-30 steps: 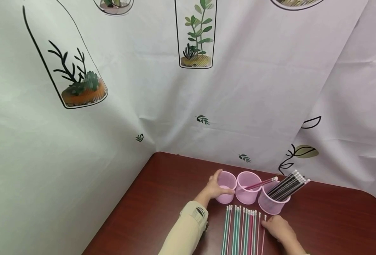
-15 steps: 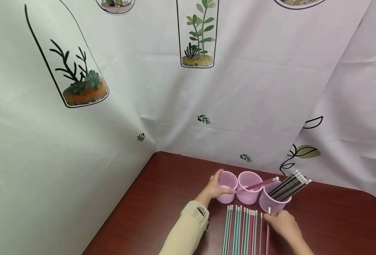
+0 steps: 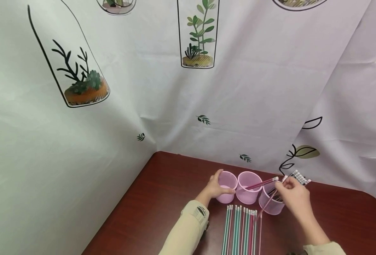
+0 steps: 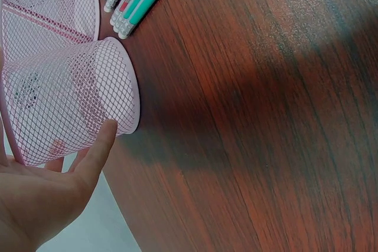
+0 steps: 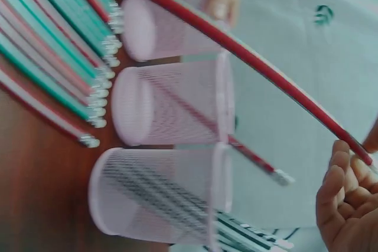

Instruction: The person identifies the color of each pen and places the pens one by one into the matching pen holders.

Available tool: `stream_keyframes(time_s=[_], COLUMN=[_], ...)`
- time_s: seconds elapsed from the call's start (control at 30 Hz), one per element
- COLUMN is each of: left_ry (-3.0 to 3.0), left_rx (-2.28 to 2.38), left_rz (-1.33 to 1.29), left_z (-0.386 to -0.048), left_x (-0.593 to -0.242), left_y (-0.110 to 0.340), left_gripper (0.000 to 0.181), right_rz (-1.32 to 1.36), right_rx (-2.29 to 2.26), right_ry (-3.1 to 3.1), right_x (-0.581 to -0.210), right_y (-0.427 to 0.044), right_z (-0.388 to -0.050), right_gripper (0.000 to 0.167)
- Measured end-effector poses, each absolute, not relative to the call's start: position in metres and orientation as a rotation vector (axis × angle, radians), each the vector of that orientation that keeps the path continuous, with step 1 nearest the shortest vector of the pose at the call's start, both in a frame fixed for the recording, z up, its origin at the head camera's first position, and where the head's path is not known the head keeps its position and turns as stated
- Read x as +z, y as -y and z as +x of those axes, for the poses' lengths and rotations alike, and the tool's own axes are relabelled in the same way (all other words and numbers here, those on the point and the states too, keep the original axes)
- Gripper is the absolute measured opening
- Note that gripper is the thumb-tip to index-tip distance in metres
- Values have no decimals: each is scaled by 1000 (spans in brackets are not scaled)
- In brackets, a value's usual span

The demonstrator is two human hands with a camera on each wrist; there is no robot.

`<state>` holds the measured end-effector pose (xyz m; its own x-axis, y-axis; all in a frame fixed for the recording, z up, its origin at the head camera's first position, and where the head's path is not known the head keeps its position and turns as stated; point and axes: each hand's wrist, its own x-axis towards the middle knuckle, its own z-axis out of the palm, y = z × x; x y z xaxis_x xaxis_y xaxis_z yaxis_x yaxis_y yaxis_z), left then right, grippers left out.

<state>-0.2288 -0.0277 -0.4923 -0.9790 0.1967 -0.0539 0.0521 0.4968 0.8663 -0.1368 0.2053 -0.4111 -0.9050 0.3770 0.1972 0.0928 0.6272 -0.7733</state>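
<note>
The right hand (image 3: 295, 195) pinches a just-lifted red pencil (image 5: 254, 59), leaving the pencil row (image 3: 245, 231) one shorter; the left hand (image 3: 214, 187) holds a mesh cup (image 4: 65, 98).

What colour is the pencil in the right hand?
The pencil is red, best seen in the right wrist view.

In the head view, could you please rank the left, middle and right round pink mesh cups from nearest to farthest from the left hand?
1. Left round pink mesh cup: held by the left hand.
2. Middle cup: next along, to its right.
3. Right cup: far right end of the row.
</note>
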Motion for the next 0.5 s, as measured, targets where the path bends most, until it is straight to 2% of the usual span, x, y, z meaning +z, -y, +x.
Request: stream_keyframes(time_s=[0.23, 0.5], left_ry=[-2593, -2598], left_rx=[1487, 1486], left_rz=[228, 222], left_z=[-229, -229], left_x=[-493, -495], left_y=[28, 28], left_gripper=[98, 97], right_rz=[-428, -427], right_rx=[1308, 1208], right_ry=[2278, 2388], right_x=[-392, -422], right_y=[-209, -205], right_z=[-148, -158], right_gripper=[8, 11])
